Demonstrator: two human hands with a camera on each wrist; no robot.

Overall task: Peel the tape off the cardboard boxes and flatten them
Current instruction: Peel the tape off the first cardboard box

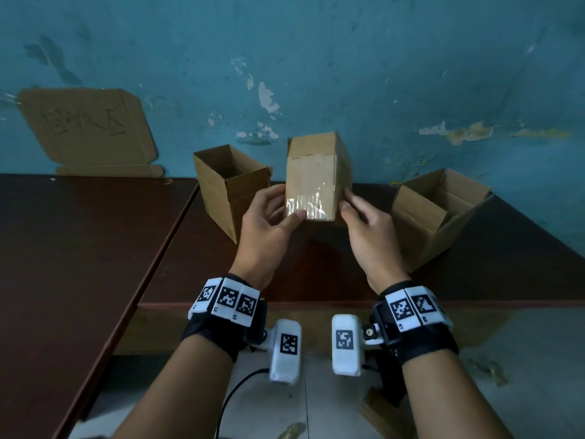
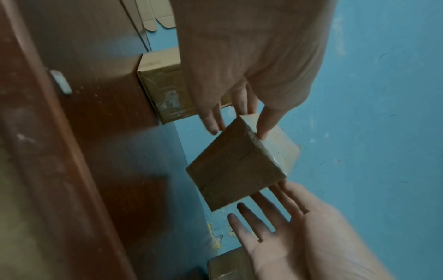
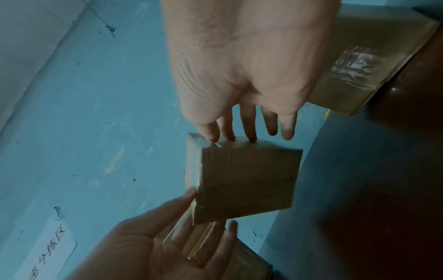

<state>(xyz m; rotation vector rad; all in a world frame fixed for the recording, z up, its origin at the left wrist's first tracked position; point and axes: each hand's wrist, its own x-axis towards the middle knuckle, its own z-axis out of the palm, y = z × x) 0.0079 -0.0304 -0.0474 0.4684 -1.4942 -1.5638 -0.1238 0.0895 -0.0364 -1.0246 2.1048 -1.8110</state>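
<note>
I hold a small cardboard box (image 1: 311, 172) (image 2: 235, 170) (image 3: 246, 180) up above the brown table (image 1: 300, 274), tilted so that a closed face with shiny clear tape (image 1: 305, 205) points at me. My left hand (image 1: 278, 210) (image 2: 242, 106) (image 3: 167, 236) pinches its lower left corner, thumb on the taped face and fingers along the left side. My right hand (image 1: 357, 217) (image 2: 275, 217) (image 3: 239, 123) touches the right edge with straight fingers. Tape also wraps over the box's edges.
An open cardboard box (image 1: 231, 191) stands just left of the held one, and a larger open box (image 1: 437, 213) stands to the right. A flattened sheet of cardboard (image 1: 85, 128) leans on the blue wall at the back left. A second table (image 1: 79, 248) adjoins on the left.
</note>
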